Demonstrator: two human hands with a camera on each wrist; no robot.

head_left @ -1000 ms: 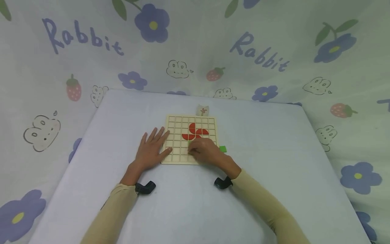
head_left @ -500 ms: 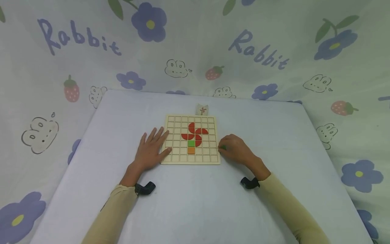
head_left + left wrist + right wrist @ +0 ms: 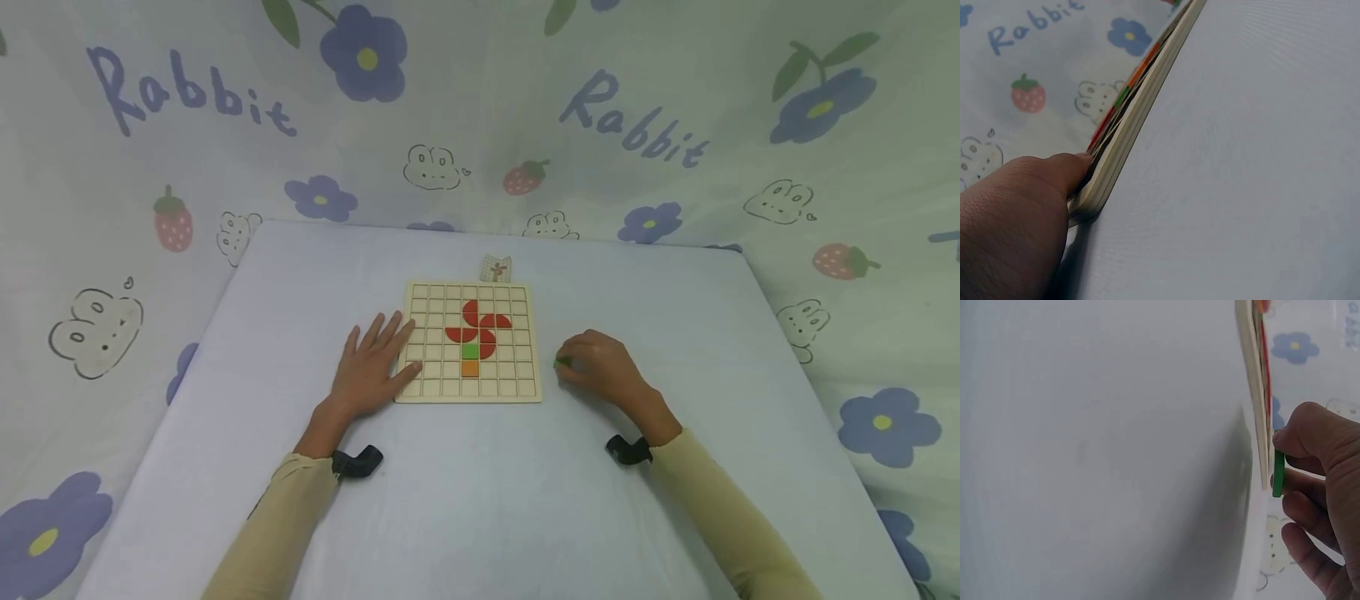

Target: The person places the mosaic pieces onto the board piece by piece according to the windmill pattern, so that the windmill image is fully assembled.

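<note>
A wooden grid board lies on the table, with red pieces set in a pinwheel, a green square tile below them and an orange square tile under that. My left hand rests with spread fingers on the board's left edge; its thumb lies over the board's rim in the left wrist view. Right of the board, my right hand pinches another green tile between thumb and fingers, the tile on edge in the right wrist view.
A small card with a red pinwheel picture stands just behind the board. White cloth covers the table, and a patterned curtain rises behind it and at both sides. Dark wrist devices sit on both forearms.
My right hand has left the board, uncovering the green and orange tiles there, and picked up the green tile from the table, moving slightly right with it. My left hand stays put.
</note>
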